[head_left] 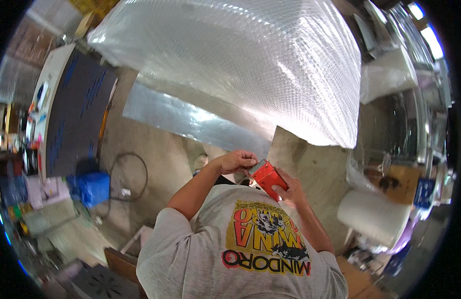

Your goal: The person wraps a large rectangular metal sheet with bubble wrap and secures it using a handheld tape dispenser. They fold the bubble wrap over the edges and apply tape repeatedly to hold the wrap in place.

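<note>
My right hand (291, 190) is wrapped round a red box-shaped hand tool (268, 180) with a greyish metal end, held close in front of my shirt. I cannot tell its exact kind. At the metal end, the bent fingers of my left hand (235, 162) are pinched together; what they grip is too small to make out. Just beyond both hands lies a long, shiny silvery sheet (190, 120), slanting down to the right. Behind it stands a large bulky item covered in clear bubble wrap (230, 60), which fills the top of the view.
A dark-sided workbench (76, 112) stands at the left, with a blue bin (92, 189) and a looped cable (147, 174) on the concrete floor near it. To the right are a white roll of packing material (372, 217), a cardboard box (402, 183) and plastic-covered goods (390, 77).
</note>
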`<state>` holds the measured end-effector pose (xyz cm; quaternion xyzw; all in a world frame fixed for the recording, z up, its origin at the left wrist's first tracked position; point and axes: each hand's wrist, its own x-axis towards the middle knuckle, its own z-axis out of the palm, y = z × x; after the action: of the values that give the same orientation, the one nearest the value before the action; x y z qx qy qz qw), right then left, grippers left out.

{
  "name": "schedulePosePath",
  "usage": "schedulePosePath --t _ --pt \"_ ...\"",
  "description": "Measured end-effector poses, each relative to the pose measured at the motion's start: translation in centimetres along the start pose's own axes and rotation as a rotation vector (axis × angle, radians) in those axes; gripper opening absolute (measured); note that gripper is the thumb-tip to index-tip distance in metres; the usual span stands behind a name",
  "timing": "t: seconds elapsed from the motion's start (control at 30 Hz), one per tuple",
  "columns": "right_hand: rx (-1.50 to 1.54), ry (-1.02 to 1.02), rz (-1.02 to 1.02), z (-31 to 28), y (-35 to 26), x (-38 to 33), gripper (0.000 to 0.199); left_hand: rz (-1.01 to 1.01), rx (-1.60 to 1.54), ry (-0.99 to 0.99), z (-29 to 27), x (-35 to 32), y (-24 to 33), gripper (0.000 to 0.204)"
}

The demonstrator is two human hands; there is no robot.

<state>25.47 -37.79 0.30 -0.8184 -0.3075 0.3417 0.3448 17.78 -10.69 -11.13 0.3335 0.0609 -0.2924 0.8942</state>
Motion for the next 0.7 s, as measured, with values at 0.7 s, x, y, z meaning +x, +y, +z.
schedulePosePath --t 0.7 --pt "0.549 0.324 0.173 15.9 -10.9 -0.4 0.064 -0.503 0.289 -0.353 -6.5 -6.2 6.7 0.033"
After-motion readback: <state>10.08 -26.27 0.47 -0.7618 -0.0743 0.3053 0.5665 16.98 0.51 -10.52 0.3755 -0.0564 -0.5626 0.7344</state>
